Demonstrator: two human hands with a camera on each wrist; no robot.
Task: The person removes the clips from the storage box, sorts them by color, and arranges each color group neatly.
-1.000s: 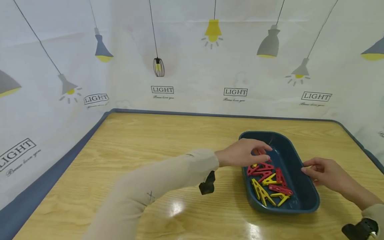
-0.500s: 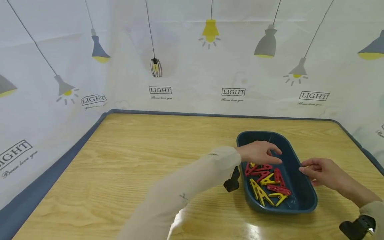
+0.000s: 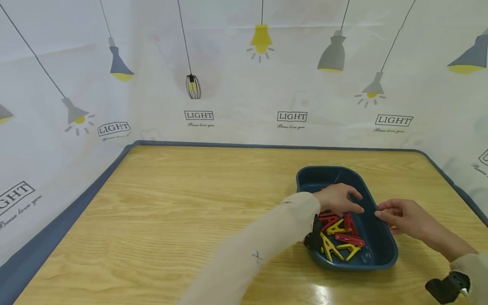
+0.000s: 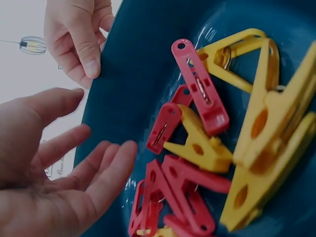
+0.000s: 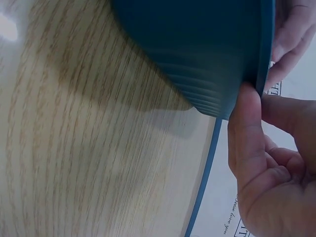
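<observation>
A dark blue plastic basin (image 3: 381, 250) stands on the right part of the table. Red clothespins (image 3: 350, 240) and yellow clothespins (image 3: 328, 248) lie in a loose heap inside it, partly covered by my left forearm in the head view. Over the basin hovers my left hand (image 3: 339, 199), its fingers loosely spread and pointing toward the right wall; the left wrist view shows nothing in that hand (image 4: 54, 202). Thumb and fingers of my right hand (image 3: 409, 218) pinch the basin's right rim, which the right wrist view shows close up (image 5: 266, 44).
The wooden table (image 3: 183, 199) extends far to the left of the basin. A pale sheet (image 3: 228, 76) printed with lamps stands up along the back and sides, with a dark blue border (image 3: 244, 146) at the table's edge.
My left hand has moved right across the basin, away from its left side. The right hand keeps its pinch on the rim. The head view has shifted a little.
</observation>
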